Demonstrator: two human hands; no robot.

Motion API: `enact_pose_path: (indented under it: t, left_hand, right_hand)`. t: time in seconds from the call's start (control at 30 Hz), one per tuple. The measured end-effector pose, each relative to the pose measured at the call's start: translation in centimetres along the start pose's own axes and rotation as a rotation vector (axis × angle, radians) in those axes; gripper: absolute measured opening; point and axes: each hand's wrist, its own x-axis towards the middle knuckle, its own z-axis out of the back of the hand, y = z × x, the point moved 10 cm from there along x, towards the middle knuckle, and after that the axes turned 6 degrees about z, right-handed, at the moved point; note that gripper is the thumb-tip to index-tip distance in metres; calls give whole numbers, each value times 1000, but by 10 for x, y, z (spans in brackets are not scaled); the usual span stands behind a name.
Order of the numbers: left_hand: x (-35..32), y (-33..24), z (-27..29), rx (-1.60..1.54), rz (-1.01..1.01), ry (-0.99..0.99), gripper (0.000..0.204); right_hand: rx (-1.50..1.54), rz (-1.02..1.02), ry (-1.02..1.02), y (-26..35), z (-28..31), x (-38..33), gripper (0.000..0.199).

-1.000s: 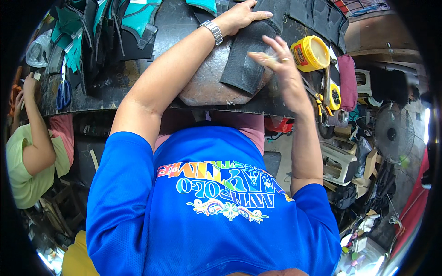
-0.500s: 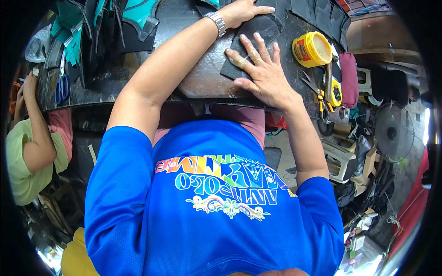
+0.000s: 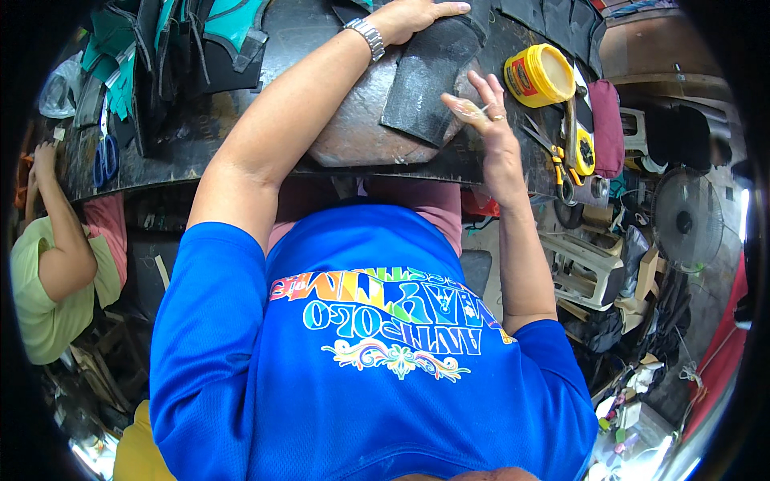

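A black flat piece [image 3: 419, 94], cut to a curved shape, lies on a smooth stone slab [image 3: 341, 144] at the table's near edge. Its surface looks wet and slightly shiny. My left hand [image 3: 411, 19] rests at the piece's far end, thumb stretched to the right; its other fingertips are cut off by the picture's top edge. Just right of the piece, my right hand [image 3: 496, 132] is raised off it, fingers apart and holding nothing. A whitish, sticky-looking film coats its fingers. Beyond it stands an open yellow tub [image 3: 539, 76] with a pale content.
Scissors [image 3: 553, 164] with yellow-black handles lie right of my hand, beside a hammer-like tool, a yellow tape and a maroon pouch [image 3: 605, 128]. Teal and black cut pieces [image 3: 233, 36] and blue-handled scissors [image 3: 106, 156] are at left. Another person [image 3: 60, 264] sits there. A fan [image 3: 686, 220] stands right.
My right hand has lifted off the black piece and moved right, turning edge-on, which uncovers the piece. My left hand has stayed at the far end, shifting slightly.
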Motion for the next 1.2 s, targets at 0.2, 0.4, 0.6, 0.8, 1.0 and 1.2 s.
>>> enact_pose_path:
  t: [0.2, 0.4, 0.6, 0.8, 1.0, 1.2]
  left_hand:
    - [-2, -2, 0, 37, -31, 6, 91]
    - [-2, -5, 1, 37, -44, -24, 88]
    - [-9, -16, -1, -58, -101, 39, 84]
    - [-11, -17, -1, 0, -90, 33, 79]
    - [-6, -3, -1, -14, -30, 58, 78]
    - [-5, -8, -3, -18, -83, 40, 77]
  right_hand:
    - [-494, 46, 201, 6, -39, -16, 57]
    - [-25, 4, -51, 1, 8, -12, 58]
    - [-346, -121, -45, -23, -12, -10, 53]
    - [-509, -116, -3, -3, -29, -34, 58]
    - [-360, -47, 64, 26, -42, -49, 57]
    - [-32, -30, -98, 22, -16, -17, 54]
